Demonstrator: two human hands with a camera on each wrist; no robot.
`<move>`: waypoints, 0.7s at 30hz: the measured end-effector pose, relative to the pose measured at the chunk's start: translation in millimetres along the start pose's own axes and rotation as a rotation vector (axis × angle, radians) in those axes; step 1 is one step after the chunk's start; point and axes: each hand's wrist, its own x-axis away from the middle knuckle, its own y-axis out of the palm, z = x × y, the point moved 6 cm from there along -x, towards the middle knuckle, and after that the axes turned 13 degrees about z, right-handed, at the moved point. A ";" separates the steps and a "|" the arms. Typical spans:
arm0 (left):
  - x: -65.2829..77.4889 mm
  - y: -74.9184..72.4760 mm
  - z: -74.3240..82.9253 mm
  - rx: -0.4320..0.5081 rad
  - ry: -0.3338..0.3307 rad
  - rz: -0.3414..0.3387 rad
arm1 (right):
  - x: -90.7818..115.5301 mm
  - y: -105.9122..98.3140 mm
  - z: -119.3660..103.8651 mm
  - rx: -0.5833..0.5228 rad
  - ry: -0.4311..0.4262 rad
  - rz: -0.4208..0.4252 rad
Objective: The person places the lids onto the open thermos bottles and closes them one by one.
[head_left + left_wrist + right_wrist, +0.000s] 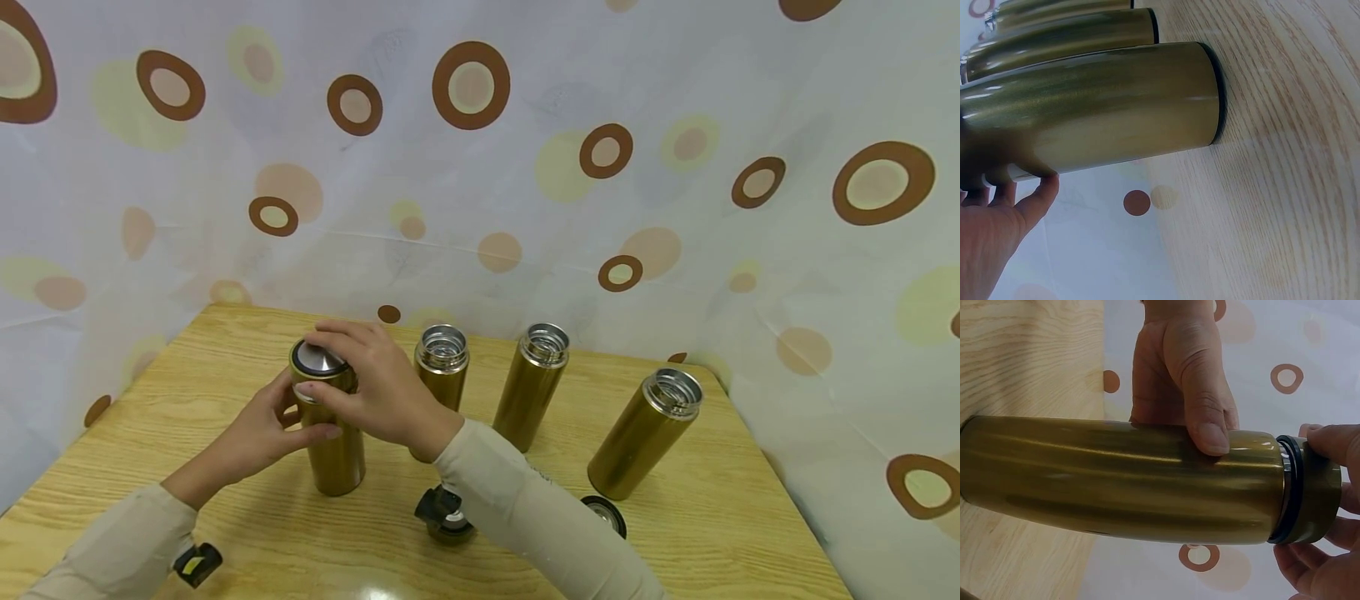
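Note:
A gold metal flask (337, 462) stands upright on the table at the left. My left hand (258, 429) grips its body from the left side, with the thumb across the front. Over its mouth sits a gold lid (318, 360) with a silver top, pinched at the rim by the fingers and thumb of my right hand (386, 387). In the right wrist view, a black ring and a thin silver strip show between the lid (1321, 494) and the flask body (1116, 481). The left wrist view shows the flask's base (1213, 94) on the wood.
Three lidless gold flasks stand to the right: one behind my right hand (442, 379), another mid-table (525, 396), the third farther right (637, 442). Loose lids lie near my right forearm, one lid (453, 532) left of it, another lid (606, 512) partly behind it. A patterned curtain (487, 192) hangs behind the table.

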 end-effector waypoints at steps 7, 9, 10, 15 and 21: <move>-1.1 0.8 -0.4 0.001 -0.004 -0.005 | 1.2 0.4 -0.1 0.011 -0.001 -0.005; -1.3 0.8 -0.2 -0.001 -0.007 -0.004 | 0.9 0.3 -0.2 0.006 -0.013 -0.001; -1.3 0.9 -0.1 -0.001 -0.009 -0.004 | 0.8 0.1 -0.3 0.006 -0.017 -0.001; -1.1 0.4 -0.1 0.004 -0.017 0.001 | -1.6 -1.9 0.0 -0.007 -0.027 -0.046; -1.2 -0.2 -1.0 0.005 -0.013 0.008 | -13.1 -15.4 1.0 -0.014 -0.024 -0.183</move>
